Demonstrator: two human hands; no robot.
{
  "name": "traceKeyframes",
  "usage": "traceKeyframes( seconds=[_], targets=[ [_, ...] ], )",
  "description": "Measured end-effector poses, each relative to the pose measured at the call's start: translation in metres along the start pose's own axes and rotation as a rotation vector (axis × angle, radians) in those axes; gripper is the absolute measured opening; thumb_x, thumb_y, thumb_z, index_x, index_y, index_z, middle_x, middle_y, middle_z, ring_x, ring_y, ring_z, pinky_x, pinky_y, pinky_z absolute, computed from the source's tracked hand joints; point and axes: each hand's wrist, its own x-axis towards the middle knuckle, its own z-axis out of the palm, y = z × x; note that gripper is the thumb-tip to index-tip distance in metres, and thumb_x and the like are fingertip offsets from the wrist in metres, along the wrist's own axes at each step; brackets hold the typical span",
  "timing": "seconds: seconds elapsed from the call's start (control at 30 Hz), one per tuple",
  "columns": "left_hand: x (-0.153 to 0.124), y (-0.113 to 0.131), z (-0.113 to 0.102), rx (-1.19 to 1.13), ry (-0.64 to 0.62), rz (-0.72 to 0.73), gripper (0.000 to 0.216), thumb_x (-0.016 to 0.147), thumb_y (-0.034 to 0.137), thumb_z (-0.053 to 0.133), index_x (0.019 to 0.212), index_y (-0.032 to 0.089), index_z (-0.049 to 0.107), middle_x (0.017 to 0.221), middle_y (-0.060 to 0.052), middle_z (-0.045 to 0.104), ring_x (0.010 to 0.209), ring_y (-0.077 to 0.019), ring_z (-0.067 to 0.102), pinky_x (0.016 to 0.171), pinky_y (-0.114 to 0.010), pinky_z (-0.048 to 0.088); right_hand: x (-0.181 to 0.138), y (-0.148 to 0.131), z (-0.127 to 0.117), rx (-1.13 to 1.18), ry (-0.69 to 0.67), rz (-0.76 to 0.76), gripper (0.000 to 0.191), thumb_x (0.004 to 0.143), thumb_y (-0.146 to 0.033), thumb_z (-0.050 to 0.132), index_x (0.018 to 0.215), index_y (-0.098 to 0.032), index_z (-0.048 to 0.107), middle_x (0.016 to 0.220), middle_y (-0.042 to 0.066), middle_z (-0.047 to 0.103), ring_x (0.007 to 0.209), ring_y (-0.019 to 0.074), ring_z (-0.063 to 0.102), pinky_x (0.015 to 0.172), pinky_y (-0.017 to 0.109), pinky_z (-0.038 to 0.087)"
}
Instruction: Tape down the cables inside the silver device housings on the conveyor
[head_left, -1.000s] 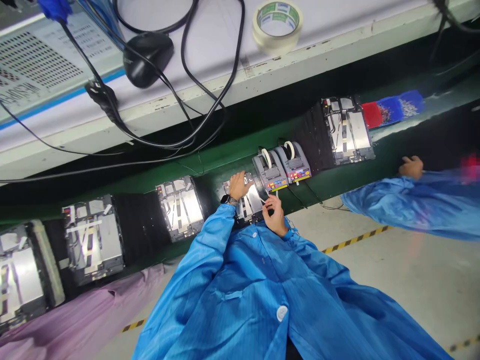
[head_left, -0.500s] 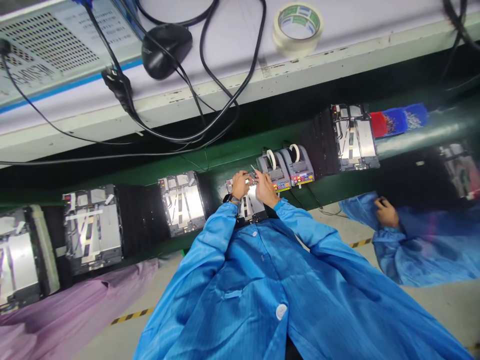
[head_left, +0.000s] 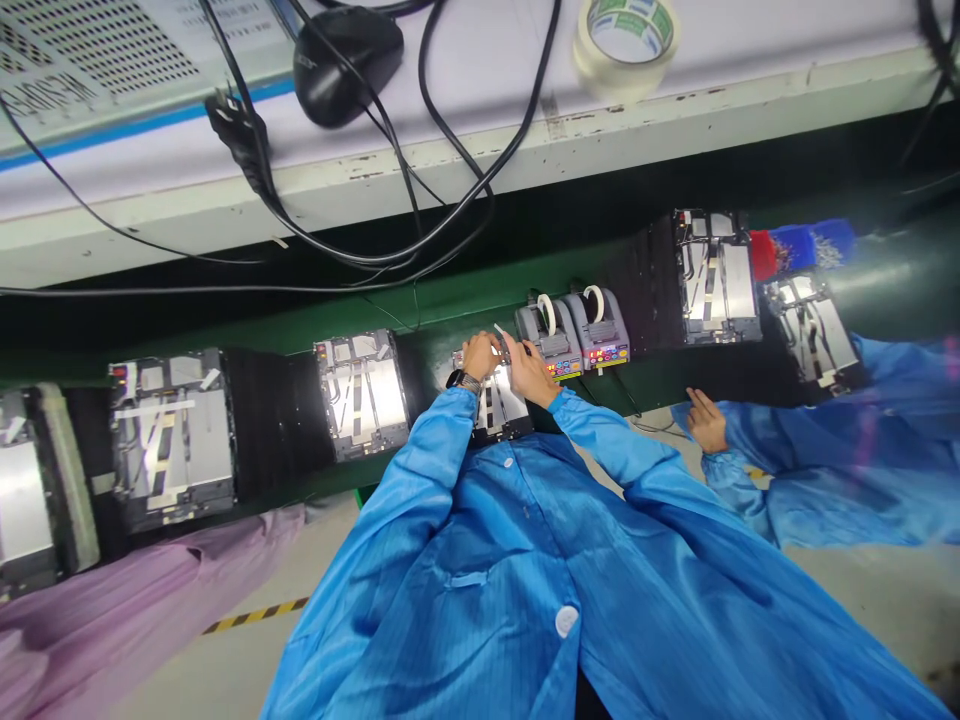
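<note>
In front of my torso lies an opened flat electronic device [head_left: 504, 402], with silver plates and dark ribbon strips inside. My left hand [head_left: 480, 357], a watch at its wrist, rests at the device's top edge with its fingers bent together; what they pinch, if anything, is too small to see. Beside it, my right hand [head_left: 531, 372] is closed on a thin pale strip [head_left: 500, 333], whose end sticks up past the fingers. I cannot tell whether it is tape or a tool. Two grey tape dispensers [head_left: 559, 340] stand just right of my right hand.
Similar opened devices [head_left: 362, 395] lie along the green bench to both sides. Red and blue bins [head_left: 795, 248] of small parts stand at the right, near a co-worker's hand [head_left: 706, 420]. Above, a shelf [head_left: 517, 165] carries a mouse [head_left: 346, 65], cables and a tape roll [head_left: 626, 45].
My hands stay at the same device, with small finger shifts. The co-worker's hand has opened and moved left, and a device at the right now lies nearer the bins. The view has shifted slightly.
</note>
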Motion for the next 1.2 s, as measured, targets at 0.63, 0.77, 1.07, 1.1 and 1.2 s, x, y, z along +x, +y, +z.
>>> traceKeyframes(
  seconds=[0.63, 0.77, 1.07, 1.1, 1.2],
  targets=[
    [0.021, -0.009, -0.011, -0.01, -0.127, -0.123, 0.071, 0.066, 0.036, 0.093, 0.127, 0.019, 0.06, 0.138, -0.016, 0.066, 0.134, -0.0361, 0.056, 0.11, -0.046, 0.041, 0.048, 0.006, -0.019, -0.198, -0.099, -0.067, 0.071, 0.097, -0.01, 0.042, 0.166, -0.008, 0.026, 0.128, 0.022, 0.057, 0.122, 0.0368, 0.053, 0.112, 0.056, 0.038],
    [0.021, -0.012, -0.009, -0.019, -0.122, -0.124, 0.07, 0.067, 0.042, 0.092, 0.126, 0.02, 0.062, 0.137, -0.015, 0.067, 0.133, -0.0355, 0.057, 0.111, -0.046, 0.042, 0.053, 0.013, -0.019, -0.222, -0.12, -0.102, 0.073, 0.097, -0.012, 0.048, 0.167, -0.012, 0.026, 0.126, 0.019, 0.058, 0.123, 0.0366, 0.051, 0.116, 0.059, 0.032],
    [0.027, -0.013, -0.007, 0.043, -0.155, -0.151, 0.067, 0.067, 0.044, 0.091, 0.123, 0.02, 0.065, 0.133, -0.016, 0.068, 0.133, -0.0372, 0.057, 0.107, -0.045, 0.045, 0.054, 0.018, -0.023, -0.257, -0.139, -0.152, 0.075, 0.095, -0.01, 0.053, 0.165, -0.01, 0.028, 0.127, 0.019, 0.058, 0.122, 0.0367, 0.053, 0.118, 0.06, 0.028],
    [0.027, -0.013, -0.007, 0.045, -0.157, -0.154, 0.067, 0.067, 0.045, 0.091, 0.123, 0.02, 0.065, 0.133, -0.017, 0.069, 0.133, -0.0373, 0.058, 0.107, -0.045, 0.045, 0.056, 0.017, -0.024, -0.249, -0.146, -0.152, 0.076, 0.094, -0.01, 0.053, 0.165, -0.01, 0.028, 0.127, 0.019, 0.059, 0.122, 0.0364, 0.053, 0.117, 0.06, 0.028],
    [0.029, -0.012, -0.008, 0.034, -0.165, -0.194, 0.066, 0.066, 0.044, 0.091, 0.122, 0.021, 0.066, 0.132, -0.016, 0.069, 0.133, -0.0371, 0.059, 0.106, -0.045, 0.046, 0.061, 0.015, -0.033, -0.2, -0.147, -0.121, 0.079, 0.092, -0.009, 0.054, 0.165, -0.009, 0.025, 0.126, 0.019, 0.06, 0.119, 0.0356, 0.054, 0.114, 0.058, 0.03]
  ],
)
